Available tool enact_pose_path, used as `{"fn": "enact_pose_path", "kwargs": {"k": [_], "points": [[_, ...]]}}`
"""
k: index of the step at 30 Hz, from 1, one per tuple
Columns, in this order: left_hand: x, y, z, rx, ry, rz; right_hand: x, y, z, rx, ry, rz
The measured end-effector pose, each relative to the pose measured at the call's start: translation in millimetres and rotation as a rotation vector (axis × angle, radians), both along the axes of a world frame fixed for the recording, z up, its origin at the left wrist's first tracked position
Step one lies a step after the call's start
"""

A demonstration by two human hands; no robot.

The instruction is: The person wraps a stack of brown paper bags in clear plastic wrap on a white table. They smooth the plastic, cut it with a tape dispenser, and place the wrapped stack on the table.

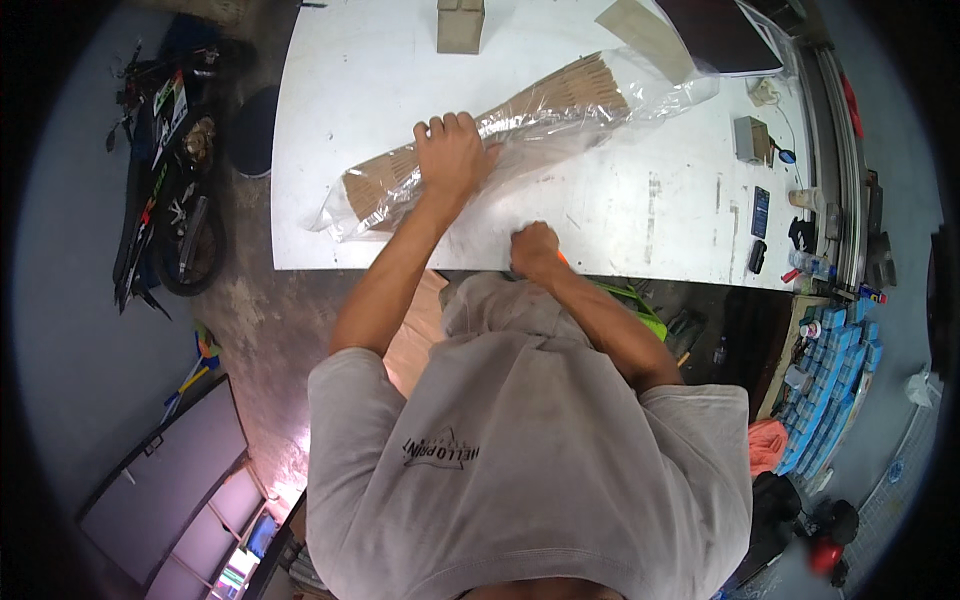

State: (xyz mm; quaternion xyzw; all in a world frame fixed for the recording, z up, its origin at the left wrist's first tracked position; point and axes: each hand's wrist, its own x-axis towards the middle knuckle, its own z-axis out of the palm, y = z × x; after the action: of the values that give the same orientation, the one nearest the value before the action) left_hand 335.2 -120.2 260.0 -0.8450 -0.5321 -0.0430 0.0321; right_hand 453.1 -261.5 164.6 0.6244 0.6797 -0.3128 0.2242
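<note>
A long bundle of brown corrugated cardboard pieces (570, 88) lies slantwise across the white table (600, 220), inside a clear plastic bag (660, 98). My left hand (452, 155) grips the bundle near its middle, with fingers curled over the far side and thumb stretched to the right. At the table's near edge, my right hand (535, 247) is closed in a fist, apart from the cardboard. A small orange patch (562, 259) shows beside that fist. What the fist holds, if anything, is hidden.
Farther back are a small cardboard box (460, 28), a brown sheet (643, 36) and a dark flat panel (722, 38). Along the right stand a grey box (750, 139), a phone (761, 212) and a cup (803, 199). A motorbike (185, 190) and round black stool (256, 130) flank the left.
</note>
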Motion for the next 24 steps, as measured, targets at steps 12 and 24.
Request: {"fn": "enact_pose_path", "kwargs": {"k": [12, 24], "points": [[34.9, -12.0, 0.2, 0.058, -0.053, 0.018, 246.2, -115.9, -174.8, 0.533, 0.346, -0.928], [41.8, 10.7, 30.5, -0.326, -0.158, -0.082, 198.3, -109.9, -107.2, 0.986, 0.537, -0.906]]}}
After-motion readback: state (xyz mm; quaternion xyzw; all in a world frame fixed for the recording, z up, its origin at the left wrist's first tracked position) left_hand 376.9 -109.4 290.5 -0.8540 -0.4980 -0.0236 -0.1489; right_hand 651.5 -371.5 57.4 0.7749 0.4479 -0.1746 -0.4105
